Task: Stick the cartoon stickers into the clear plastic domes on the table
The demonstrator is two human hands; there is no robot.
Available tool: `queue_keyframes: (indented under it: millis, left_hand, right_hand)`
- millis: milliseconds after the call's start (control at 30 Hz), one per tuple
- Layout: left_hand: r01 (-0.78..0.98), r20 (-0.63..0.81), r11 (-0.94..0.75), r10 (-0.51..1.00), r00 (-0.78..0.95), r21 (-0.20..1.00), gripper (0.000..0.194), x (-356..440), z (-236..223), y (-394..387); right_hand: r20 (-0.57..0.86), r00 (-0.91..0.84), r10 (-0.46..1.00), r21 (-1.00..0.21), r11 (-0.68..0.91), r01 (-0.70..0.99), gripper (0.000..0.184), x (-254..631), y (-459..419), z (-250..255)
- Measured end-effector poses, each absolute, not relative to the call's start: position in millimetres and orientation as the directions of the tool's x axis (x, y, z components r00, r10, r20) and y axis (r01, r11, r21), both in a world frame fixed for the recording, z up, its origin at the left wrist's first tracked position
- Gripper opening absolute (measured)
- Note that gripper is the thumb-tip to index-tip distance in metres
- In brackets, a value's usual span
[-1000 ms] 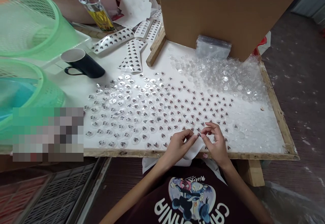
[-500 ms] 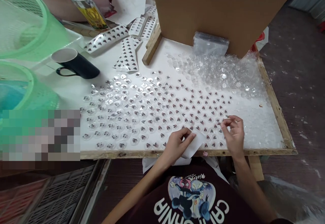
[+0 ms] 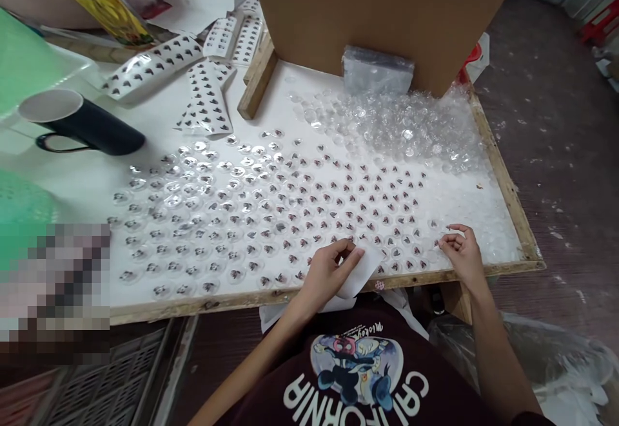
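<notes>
My left hand [image 3: 331, 270] pinches a sheet of white sticker paper [image 3: 362, 272] over the table's front edge. To its right, my right hand [image 3: 461, 255] has its thumb and fingers closed at the tips on what looks like a small printed sticker [image 3: 438, 243], low over the tabletop. Around and left of the hands lie many clear round discs [image 3: 235, 274], each with a small dark picture on it. Plain clear discs [image 3: 488, 236] are spread beside my right hand, and a heap of clear discs [image 3: 409, 133] lies farther back.
A dark mug [image 3: 97, 126] lies on its side at the left, near printed sticker sheets [image 3: 207, 97]. A wooden block [image 3: 258, 87], a cardboard panel [image 3: 382, 13] and a plastic-wrapped pack [image 3: 377, 70] stand at the back. A wooden rim [image 3: 503, 162] borders the table.
My right hand has moved right across the tabletop, its fingertips now over the plain discs. My left hand still holds the paper. The camera view has turned slightly right.
</notes>
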State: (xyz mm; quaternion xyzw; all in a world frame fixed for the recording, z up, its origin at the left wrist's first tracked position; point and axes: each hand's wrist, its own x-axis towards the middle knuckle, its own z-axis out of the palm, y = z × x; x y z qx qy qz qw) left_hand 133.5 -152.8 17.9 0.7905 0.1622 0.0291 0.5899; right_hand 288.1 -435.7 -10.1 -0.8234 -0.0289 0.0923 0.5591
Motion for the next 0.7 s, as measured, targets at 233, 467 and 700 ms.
queue_keyframes:
  millis: [233,467,700]
  left_hand:
    - [0.222,-0.136,-0.264,0.307,0.942,0.939,0.032,132.1,18.3,-152.8]
    - [0.212,-0.116,-0.281,0.321,0.940,0.936,0.032,132.2,20.2,-153.1]
    - [0.208,-0.109,-0.277,0.333,0.937,0.938,0.031,130.9,23.9,-153.8]
  right_hand:
    - [-0.105,0.964,0.244,-0.882,-0.471,0.024,0.042,287.8,-417.4,-17.0]
    - [-0.028,0.953,0.300,-0.712,-0.676,0.192,0.037,284.6,-411.0,-17.4]
    - [0.046,0.968,0.246,-0.616,-0.756,0.221,0.040,280.2,-408.8,-14.0]
